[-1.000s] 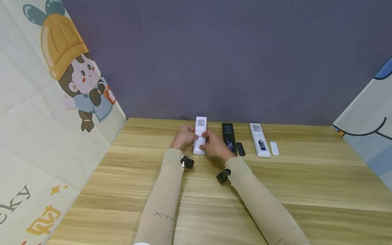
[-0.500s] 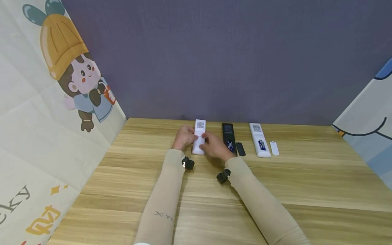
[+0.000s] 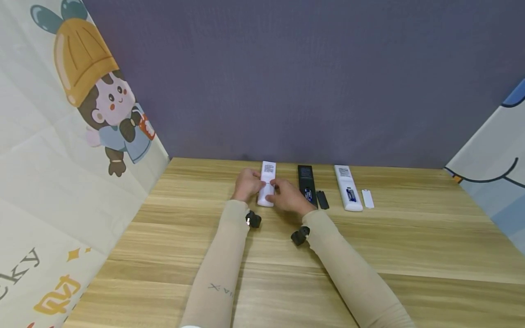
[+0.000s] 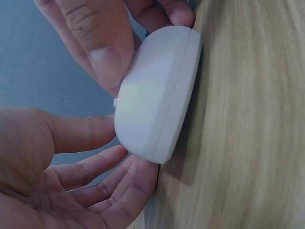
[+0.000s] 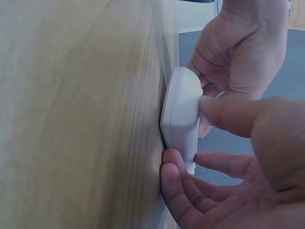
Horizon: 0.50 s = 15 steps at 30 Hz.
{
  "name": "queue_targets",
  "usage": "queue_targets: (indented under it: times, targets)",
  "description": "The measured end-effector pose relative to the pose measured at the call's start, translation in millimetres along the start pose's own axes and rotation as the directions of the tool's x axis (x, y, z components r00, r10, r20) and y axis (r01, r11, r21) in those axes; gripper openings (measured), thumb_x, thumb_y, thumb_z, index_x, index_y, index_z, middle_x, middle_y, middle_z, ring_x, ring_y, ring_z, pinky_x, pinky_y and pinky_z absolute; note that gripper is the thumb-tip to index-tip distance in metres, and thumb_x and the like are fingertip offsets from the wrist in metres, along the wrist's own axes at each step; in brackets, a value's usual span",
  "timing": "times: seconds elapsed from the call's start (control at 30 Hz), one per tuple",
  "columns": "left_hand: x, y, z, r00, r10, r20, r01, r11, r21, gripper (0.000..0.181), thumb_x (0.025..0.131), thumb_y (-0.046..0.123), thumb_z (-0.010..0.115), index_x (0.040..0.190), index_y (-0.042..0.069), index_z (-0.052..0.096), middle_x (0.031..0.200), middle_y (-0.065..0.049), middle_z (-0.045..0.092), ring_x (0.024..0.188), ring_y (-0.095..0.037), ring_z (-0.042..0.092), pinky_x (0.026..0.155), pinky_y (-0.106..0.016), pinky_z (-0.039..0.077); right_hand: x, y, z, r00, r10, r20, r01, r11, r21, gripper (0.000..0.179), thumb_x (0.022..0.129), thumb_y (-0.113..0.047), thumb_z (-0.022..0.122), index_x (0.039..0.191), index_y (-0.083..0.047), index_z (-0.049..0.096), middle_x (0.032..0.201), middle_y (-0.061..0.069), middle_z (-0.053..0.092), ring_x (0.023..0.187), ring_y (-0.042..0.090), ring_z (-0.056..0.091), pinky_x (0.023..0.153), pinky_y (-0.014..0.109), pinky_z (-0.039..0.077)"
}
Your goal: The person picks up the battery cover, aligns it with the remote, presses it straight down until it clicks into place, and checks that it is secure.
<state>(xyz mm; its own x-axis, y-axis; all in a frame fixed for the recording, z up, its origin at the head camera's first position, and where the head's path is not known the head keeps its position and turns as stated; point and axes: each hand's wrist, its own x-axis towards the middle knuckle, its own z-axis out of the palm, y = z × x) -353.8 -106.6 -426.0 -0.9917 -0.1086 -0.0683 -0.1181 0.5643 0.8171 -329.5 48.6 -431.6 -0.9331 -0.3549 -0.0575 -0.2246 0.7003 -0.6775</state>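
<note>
A white remote control (image 3: pixel 268 169) lies back side up on the table, its printed label at the far end. My left hand (image 3: pixel 247 184) holds it along the left edge, thumb on the back and fingers at the side. On the opposite edge my right hand (image 3: pixel 289 196) grips it, the thumb pressing the back near the close end and the index finger at mid-length. A thin line crosses the back between the fingertips. In the left wrist view the rounded near end of the remote (image 4: pixel 147 95) shows close to the wooden surface. The right hand's fingers (image 5: pixel 176 186) wrap its side.
Right of the hands lies a black remote (image 3: pixel 305 175) with batteries in its uncovered compartment, beside a black battery cover (image 3: pixel 322 199). Farther right are another white remote (image 3: pixel 342 175), a battery showing in it, and a white cover (image 3: pixel 368 198). A dark partition (image 3: pixel 287 82) rises behind the table.
The far end of the held white remote has come slightly down and nearer. My left hand has shifted a little to the right. Both hands keep their hold; the other remotes have not moved.
</note>
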Motion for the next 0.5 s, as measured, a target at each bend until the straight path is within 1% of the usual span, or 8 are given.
queue_targets:
  times: [0.2,0.5]
  targets:
    - [-1.6,1.7,-0.9,1.000,0.008,-0.010,-0.008,0.999,0.044,0.028,0.082,0.004,0.074,0.110,-0.001,0.073,0.114,-0.018,0.073,0.105,-0.033,0.066,0.093,-0.041,0.054,-0.2,0.0,-0.2,1.000,0.014,0.018,-0.014,1.000,0.009,0.059,0.099,-0.024,0.068,0.148,0.001,0.047,0.149,0.022,0.053,0.139,0.034,0.051,0.114,0.050,0.043]
    - [-1.8,2.8,-1.6,1.000,0.001,-0.013,0.000,0.998,0.070,0.028,0.083,0.006,0.074,0.110,0.000,0.073,0.114,-0.017,0.073,0.103,-0.031,0.065,0.091,-0.039,0.054,-1.0,0.1,-2.0,0.999,-0.032,0.043,0.034,0.998,-0.047,0.063,0.098,-0.021,0.068,0.151,0.003,0.044,0.152,0.026,0.048,0.142,0.038,0.047,0.117,0.052,0.039]
